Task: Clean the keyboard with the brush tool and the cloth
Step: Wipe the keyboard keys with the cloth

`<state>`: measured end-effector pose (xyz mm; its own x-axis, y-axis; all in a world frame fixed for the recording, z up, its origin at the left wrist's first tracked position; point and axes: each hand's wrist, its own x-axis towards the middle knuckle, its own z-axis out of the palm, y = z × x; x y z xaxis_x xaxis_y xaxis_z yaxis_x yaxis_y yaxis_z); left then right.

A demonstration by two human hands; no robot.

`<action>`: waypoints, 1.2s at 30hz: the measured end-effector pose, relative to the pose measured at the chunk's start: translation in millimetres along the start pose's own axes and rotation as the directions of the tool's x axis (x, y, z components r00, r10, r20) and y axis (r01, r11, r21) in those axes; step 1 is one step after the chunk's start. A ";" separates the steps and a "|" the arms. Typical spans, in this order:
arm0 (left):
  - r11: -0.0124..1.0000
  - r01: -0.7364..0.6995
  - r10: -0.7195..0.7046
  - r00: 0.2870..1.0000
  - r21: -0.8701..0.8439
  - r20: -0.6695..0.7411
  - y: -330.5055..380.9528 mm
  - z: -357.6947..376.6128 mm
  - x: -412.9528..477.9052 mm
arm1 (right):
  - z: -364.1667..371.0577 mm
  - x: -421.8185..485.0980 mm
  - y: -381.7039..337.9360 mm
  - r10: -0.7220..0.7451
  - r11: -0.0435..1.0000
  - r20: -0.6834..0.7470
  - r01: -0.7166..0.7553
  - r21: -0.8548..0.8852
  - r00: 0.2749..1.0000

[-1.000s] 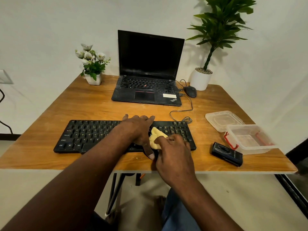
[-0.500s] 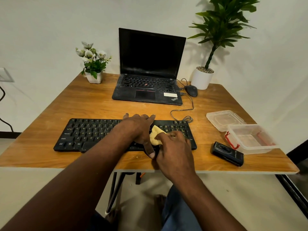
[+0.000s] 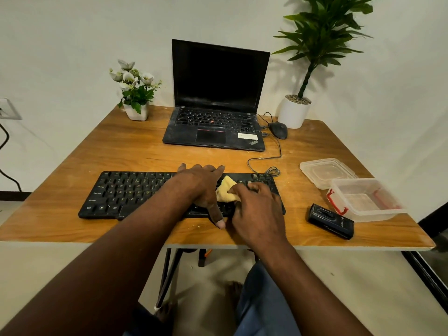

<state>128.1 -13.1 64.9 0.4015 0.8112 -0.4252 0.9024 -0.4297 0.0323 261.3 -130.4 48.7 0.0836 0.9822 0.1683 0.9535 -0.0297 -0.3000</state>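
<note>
A black keyboard (image 3: 126, 194) lies along the front of the wooden table (image 3: 126, 151). My left hand (image 3: 202, 187) rests flat on its middle, fingers spread over the far rows and the thumb hanging past the near edge. My right hand (image 3: 257, 209) presses a small yellow cloth (image 3: 226, 192) onto the keys on the right part of the keyboard; the cloth shows between the two hands. A black case-like tool (image 3: 331, 221) lies on the table to the right of the keyboard, untouched.
An open black laptop (image 3: 215, 112) stands at the back, with a mouse (image 3: 278, 130) and its coiled cable (image 3: 266, 166) beside it. A clear plastic box (image 3: 363, 200) and its lid (image 3: 327, 172) sit at the right. Potted flowers (image 3: 135, 93) and a tall plant (image 3: 294, 112) stand at the back corners.
My right hand has slid the cloth a little away from me and rightward over the keys. My left hand has stayed in place.
</note>
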 end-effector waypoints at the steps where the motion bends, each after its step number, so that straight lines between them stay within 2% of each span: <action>1: 1.000 -0.001 0.001 1.000 0.000 -0.001 0.0 0.1 -0.4 | -0.4 2.8 3.1 0.013 1.000 0.001 -0.014 0.010 1.000; 6: 1.000 0.010 -0.010 1.000 -0.008 0.007 0.3 -0.5 -3.4 | -12.0 1.0 26.0 0.068 0.997 0.011 -0.068 0.033 0.998; 12: 1.000 0.012 -0.012 1.000 0.003 0.022 2.3 -1.9 -0.5 | -14.1 -26.3 24.8 0.024 0.999 0.015 -0.023 -0.040 1.000; 18: 1.000 0.016 -0.016 1.000 -0.001 0.015 2.3 -0.9 -1.0 | -2.3 -11.8 22.6 0.064 0.997 -0.055 -0.066 -0.027 0.996; 25: 1.000 0.014 -0.014 1.000 -0.003 0.016 2.6 -0.7 -0.1 | -0.8 -23.7 20.0 0.020 0.999 -0.056 -0.022 -0.040 0.998; 30: 1.000 0.009 -0.009 1.000 -0.004 0.000 0.8 1.3 -1.1 | 1.8 -8.9 20.4 0.086 0.996 -0.072 -0.088 -0.024 0.994; 36: 1.000 0.008 -0.008 1.000 -0.026 0.002 1.4 1.0 -2.1 | -5.6 -24.6 20.2 0.057 0.998 -0.035 -0.058 -0.017 0.998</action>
<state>128.3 -15.7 64.9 0.3938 0.8141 -0.4269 0.9094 -0.4126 0.0521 280.1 -156.3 43.7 0.1480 0.9718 0.1837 0.9519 -0.0895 -0.2929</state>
